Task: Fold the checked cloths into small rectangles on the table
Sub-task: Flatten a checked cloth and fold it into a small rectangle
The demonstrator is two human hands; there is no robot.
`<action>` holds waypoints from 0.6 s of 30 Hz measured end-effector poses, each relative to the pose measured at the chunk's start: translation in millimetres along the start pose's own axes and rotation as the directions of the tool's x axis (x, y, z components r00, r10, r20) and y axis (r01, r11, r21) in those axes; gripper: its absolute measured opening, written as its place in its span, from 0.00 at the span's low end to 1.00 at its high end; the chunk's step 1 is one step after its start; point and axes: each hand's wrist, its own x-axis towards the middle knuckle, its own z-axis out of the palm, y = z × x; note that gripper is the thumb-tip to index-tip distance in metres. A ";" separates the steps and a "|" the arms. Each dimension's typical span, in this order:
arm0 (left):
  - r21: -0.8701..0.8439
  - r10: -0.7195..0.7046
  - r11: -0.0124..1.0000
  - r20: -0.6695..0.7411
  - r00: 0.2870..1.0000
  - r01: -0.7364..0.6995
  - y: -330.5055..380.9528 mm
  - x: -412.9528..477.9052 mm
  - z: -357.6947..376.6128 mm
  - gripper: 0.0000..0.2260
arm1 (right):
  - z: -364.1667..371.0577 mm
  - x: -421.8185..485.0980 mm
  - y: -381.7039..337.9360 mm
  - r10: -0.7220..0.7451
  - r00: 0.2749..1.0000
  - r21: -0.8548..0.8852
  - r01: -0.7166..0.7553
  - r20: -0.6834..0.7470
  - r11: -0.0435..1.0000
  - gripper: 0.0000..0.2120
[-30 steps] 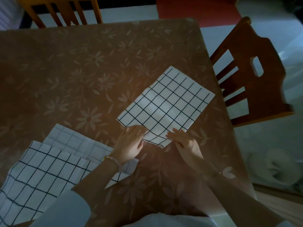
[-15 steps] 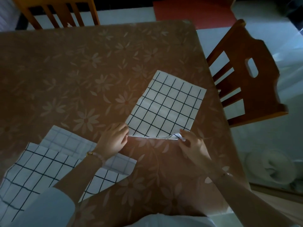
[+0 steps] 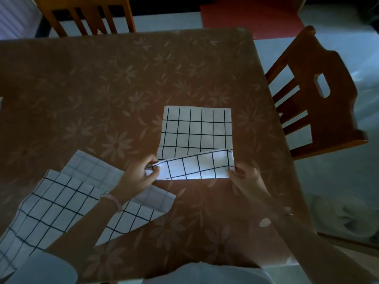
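One cloth (image 3: 195, 130) lifted; left hand (image 3: 139, 175), right hand (image 3: 248, 181) pinch.

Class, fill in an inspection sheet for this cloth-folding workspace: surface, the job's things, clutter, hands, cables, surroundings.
Surface: table under a brown floral cover, dimly lit.
Job's things: checked cloth lies flat mid-table, its near edge lifted and turned over towards the far edge; spare checked cloths overlap at the near left, partly under the left forearm.
Clutter: nothing seen.
Hands: left hand pinches the lifted edge's left corner; right hand holds its right corner.
Cables: nothing seen.
Surroundings: far chair; right chair; red mat on the floor.
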 end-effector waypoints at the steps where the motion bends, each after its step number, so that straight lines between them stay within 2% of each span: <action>1: -0.056 -0.022 0.998 -0.017 1.000 0.021 0.6 2.7 -1.0 0.05 | -1.3 1.7 -2.3 0.023 1.000 0.057 -0.023 0.001 0.998 0.12; 3: -0.238 -0.114 0.966 -0.033 0.993 0.103 7.2 9.2 -3.9 0.09 | -5.9 7.1 -8.7 0.062 0.998 0.136 -0.058 -0.026 0.989 0.12; 5: -0.418 -0.192 0.894 -0.036 0.981 0.160 13.7 17.6 -6.4 0.07 | -11.7 14.7 -14.3 0.117 0.991 0.207 -0.101 -0.068 0.973 0.10; 6: -0.477 -0.229 0.858 -0.023 0.973 0.190 17.3 21.9 -6.5 0.06 | -14.7 18.3 -16.6 0.125 0.989 0.251 -0.100 -0.083 0.963 0.09; 8: -0.540 -0.310 0.796 0.026 0.951 0.274 19.2 30.5 -6.3 0.11 | -19.6 26.7 -18.2 0.134 0.985 0.318 -0.094 -0.105 0.943 0.07; 10: -0.511 -0.363 0.789 0.060 0.930 0.341 17.0 39.3 -5.0 0.15 | -23.7 35.9 -20.0 0.154 0.981 0.359 -0.103 -0.117 0.928 0.07; 12: -0.432 -0.363 0.831 0.054 0.930 0.349 15.4 46.7 -2.2 0.19 | -26.5 46.4 -22.0 0.179 0.978 0.379 -0.126 -0.108 0.917 0.06; 16: -0.409 -0.384 0.849 -0.042 0.922 0.335 13.2 62.6 8.3 0.06 | -30.0 68.4 -27.3 0.132 0.986 0.305 -0.095 -0.103 0.948 0.07; 18: -0.427 -0.439 0.828 -0.091 0.894 0.363 13.8 70.3 11.3 0.04 | -30.4 80.0 -32.1 0.132 0.986 0.321 -0.094 -0.098 0.942 0.04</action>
